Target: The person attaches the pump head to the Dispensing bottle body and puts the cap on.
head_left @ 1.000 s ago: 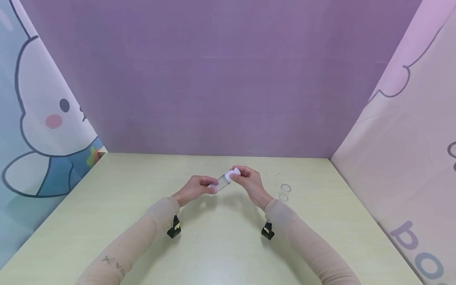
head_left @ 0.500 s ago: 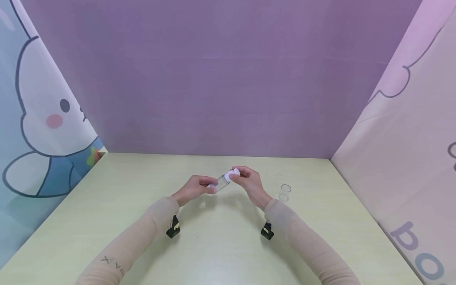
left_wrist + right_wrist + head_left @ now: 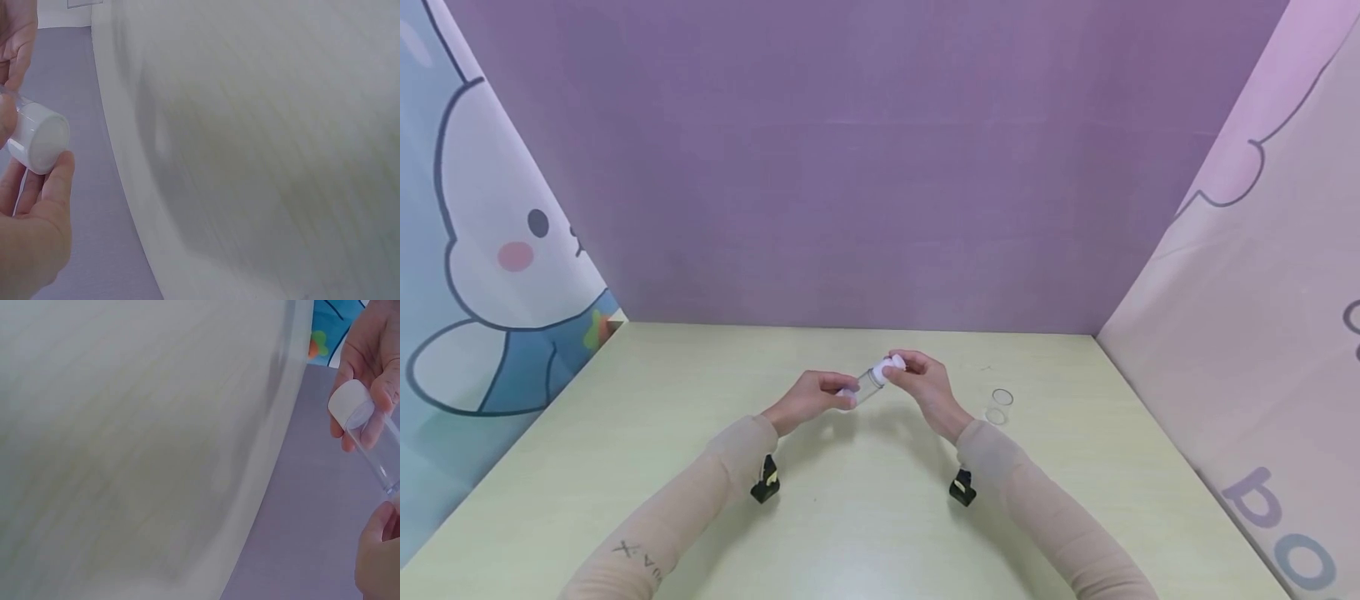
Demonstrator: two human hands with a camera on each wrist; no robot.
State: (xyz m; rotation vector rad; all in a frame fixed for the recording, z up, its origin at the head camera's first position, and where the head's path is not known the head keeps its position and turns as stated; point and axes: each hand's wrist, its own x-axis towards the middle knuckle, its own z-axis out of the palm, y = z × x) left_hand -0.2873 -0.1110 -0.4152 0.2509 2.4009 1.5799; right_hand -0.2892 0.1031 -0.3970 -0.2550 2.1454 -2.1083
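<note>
A clear bottle [image 3: 867, 386] with white ends is held tilted above the table, its right end higher. My left hand [image 3: 811, 398] grips its white lower end [image 3: 42, 139], thumb on one side and fingers on the other. The white upper part [image 3: 889, 366] is pinched between the thumb and fingers of my right hand [image 3: 928, 387]. In the right wrist view the clear tube [image 3: 378, 450] runs between the white end [image 3: 350, 403] and my right hand [image 3: 378, 556], whose grip is partly cut off by the frame edge.
A clear open cylinder [image 3: 999, 407] stands on the pale table [image 3: 865, 517], right of my right hand. A purple panel [image 3: 865, 167] rises behind the table, with printed panels at left and right. Black devices [image 3: 766, 480] hang at both wrists.
</note>
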